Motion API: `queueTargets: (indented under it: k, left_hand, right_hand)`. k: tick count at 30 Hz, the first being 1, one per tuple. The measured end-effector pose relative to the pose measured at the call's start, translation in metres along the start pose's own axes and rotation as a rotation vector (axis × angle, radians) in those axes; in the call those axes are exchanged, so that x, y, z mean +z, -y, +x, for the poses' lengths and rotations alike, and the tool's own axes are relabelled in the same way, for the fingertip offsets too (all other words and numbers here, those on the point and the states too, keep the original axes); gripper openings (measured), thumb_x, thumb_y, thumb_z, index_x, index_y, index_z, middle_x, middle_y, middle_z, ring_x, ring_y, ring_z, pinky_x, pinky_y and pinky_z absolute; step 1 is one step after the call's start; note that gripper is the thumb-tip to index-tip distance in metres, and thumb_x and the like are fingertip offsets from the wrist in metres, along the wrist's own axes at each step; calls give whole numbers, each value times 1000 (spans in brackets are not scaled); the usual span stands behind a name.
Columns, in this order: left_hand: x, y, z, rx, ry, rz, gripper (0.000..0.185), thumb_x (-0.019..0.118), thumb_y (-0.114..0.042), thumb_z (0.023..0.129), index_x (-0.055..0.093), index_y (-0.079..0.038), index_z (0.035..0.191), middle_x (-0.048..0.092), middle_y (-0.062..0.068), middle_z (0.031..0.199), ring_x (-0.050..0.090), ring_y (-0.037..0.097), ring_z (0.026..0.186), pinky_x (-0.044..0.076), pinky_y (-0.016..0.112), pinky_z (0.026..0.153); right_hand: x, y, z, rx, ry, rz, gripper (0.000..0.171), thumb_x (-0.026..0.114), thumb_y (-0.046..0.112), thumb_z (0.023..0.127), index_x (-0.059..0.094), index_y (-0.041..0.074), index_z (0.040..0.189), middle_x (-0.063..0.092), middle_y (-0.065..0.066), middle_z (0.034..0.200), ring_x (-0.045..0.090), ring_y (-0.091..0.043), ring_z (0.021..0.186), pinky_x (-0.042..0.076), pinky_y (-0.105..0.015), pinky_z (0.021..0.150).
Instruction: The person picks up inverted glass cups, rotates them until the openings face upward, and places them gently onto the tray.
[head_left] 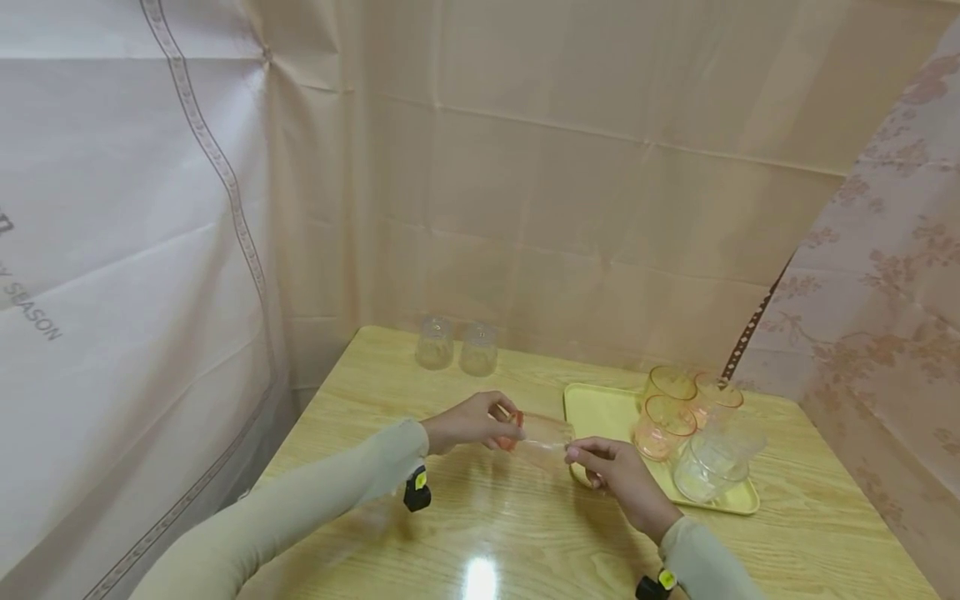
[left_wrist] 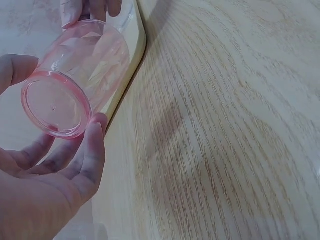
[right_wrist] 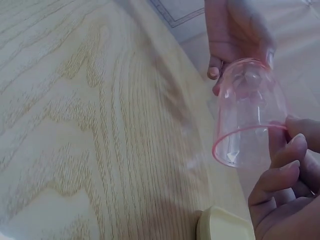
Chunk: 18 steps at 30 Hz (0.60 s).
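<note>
Dark lettering on the pale sheet (head_left: 112,250) at the left edge of the head view reads "SEASON", with a Y before it; a larger piece of a word above is cut off by the frame, only its final "n" legible.

Near the lower centre of that view, a pink-tinted clear glass (head_left: 546,437) lies tipped on its side between two hands, held above the wood-grain table (head_left: 517,546). The left hand (head_left: 476,421) grips the base end, its thumb on one side and its fingers curled around the other, the gap just the width of the base. The right hand (head_left: 618,479) pinches the rim narrowly between thumb and fingers, its other fingers bent in, as the right wrist view shows.

At the lower right, a yellow tray (head_left: 600,408) carries a yellow-tinted glass (head_left: 671,383), two orange-pink glasses (head_left: 665,429) and clear glassware (head_left: 708,471), whose exact count I cannot tell. Two clear glasses (head_left: 456,346) stand side by side at the table's far edge, just above the frame's centre-bottom.
</note>
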<state>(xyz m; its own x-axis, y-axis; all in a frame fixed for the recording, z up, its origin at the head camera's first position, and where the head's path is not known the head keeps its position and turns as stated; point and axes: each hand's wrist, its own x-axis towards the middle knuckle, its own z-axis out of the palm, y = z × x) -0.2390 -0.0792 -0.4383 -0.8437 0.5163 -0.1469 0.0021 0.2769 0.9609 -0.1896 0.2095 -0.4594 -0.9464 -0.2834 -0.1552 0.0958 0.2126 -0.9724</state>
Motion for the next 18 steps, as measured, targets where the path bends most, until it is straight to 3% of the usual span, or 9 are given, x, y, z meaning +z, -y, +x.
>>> queueTargets:
  k: [10, 18]
  left_hand:
    - [1, 3, 0, 2, 20, -5, 45, 82, -27, 89, 59, -11, 124, 62, 12, 114, 67, 28, 96, 51, 61, 93]
    - [3, 6, -1, 21, 26, 52, 48, 85, -27, 87, 63, -12, 126, 64, 6, 114, 65, 23, 100, 55, 53, 89]
  right_hand:
    - [1, 3, -2, -6, -65, 21, 41, 75, 31, 95, 69, -3, 118, 71, -9, 99, 42, -10, 61, 38, -25, 57]
    - [-5, 7, -3, -77, -107, -103, 36, 76, 28, 94, 71, -2, 114, 67, -10, 88, 40, -10, 56, 37, -24, 52]
